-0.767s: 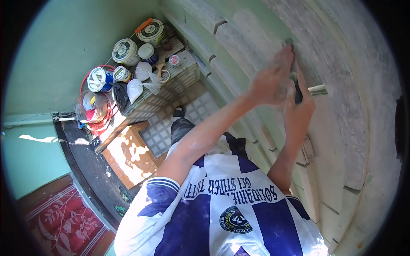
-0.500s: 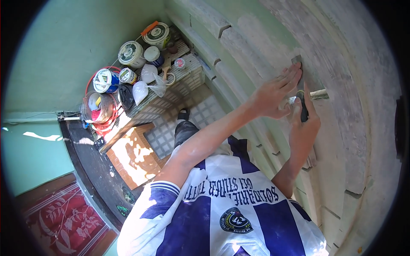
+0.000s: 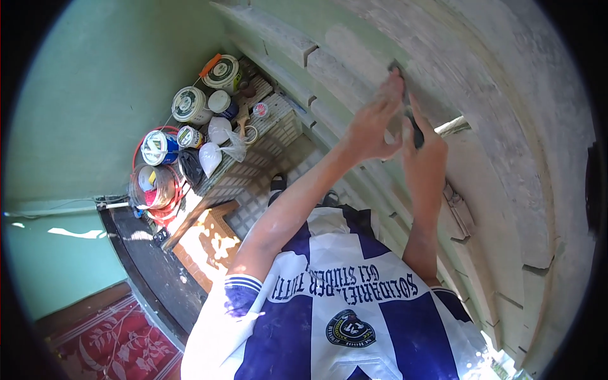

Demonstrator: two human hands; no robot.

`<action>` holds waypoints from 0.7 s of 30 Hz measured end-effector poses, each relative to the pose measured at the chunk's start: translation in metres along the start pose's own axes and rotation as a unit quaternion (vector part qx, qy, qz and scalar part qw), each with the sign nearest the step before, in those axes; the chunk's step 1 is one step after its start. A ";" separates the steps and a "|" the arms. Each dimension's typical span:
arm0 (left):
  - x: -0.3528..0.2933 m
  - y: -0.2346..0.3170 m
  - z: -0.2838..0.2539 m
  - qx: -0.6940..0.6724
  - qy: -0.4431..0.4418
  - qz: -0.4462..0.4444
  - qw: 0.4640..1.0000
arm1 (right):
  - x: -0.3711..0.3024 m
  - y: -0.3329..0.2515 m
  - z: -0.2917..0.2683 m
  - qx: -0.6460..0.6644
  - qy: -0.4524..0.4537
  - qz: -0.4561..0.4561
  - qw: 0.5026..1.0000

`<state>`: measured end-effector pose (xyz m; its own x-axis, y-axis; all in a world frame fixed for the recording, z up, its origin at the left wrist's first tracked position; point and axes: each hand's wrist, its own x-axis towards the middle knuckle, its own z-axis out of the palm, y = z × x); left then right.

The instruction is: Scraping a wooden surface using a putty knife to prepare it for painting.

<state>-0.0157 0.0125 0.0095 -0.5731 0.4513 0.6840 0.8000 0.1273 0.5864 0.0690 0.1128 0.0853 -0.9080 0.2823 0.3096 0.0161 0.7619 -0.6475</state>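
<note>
My right hand (image 3: 427,152) is closed round the dark handle of a scraper (image 3: 417,134), its index finger stretched along the tool. The grey blade end (image 3: 394,66) lies against the pale green wall (image 3: 361,41), at the edge of a whitish patch. Stretched-out fingers of my left hand (image 3: 375,123) rest on the scraper just behind the blade end and hide much of its middle. My left thumb sticks out toward the handle. Below my hands, stepped ledges (image 3: 339,73) run along the wall.
Lidded paint buckets (image 3: 190,104), plastic bags of white powder (image 3: 209,157), a brush (image 3: 242,117) and a tape roll (image 3: 252,134) crowd a tiled ledge at the left. A red hose (image 3: 166,215) coils beside a clear tub (image 3: 152,190). A brown wooden piece (image 3: 206,244) stands below.
Both hands and the scraper have moved left and slightly up along the wall. The view has shifted a little, and a second foot now shows.
</note>
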 end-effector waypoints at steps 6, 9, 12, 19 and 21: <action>-0.008 0.000 0.002 0.018 0.011 0.013 1.000 | -0.014 -0.005 -0.012 0.022 0.013 -0.031 0.999; -0.006 0.010 0.006 0.005 -0.014 0.026 1.000 | -0.020 -0.012 -0.027 0.002 -0.048 0.084 0.995; 0.000 0.008 0.011 -0.013 0.001 0.021 1.000 | -0.018 -0.006 -0.020 0.005 -0.007 0.050 0.999; -0.004 0.008 0.012 -0.007 -0.030 0.052 0.998 | -0.028 -0.005 -0.029 0.062 -0.009 0.082 0.995; 0.000 0.005 0.010 -0.030 -0.004 0.019 0.999 | -0.015 -0.008 -0.018 0.052 0.001 0.068 0.996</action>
<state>-0.0097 0.0225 0.0081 -0.5417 0.4620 0.7023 0.8082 0.0567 0.5861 0.0899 0.1128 0.0981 -0.8995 0.3800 0.2157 0.0948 0.6518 -0.7525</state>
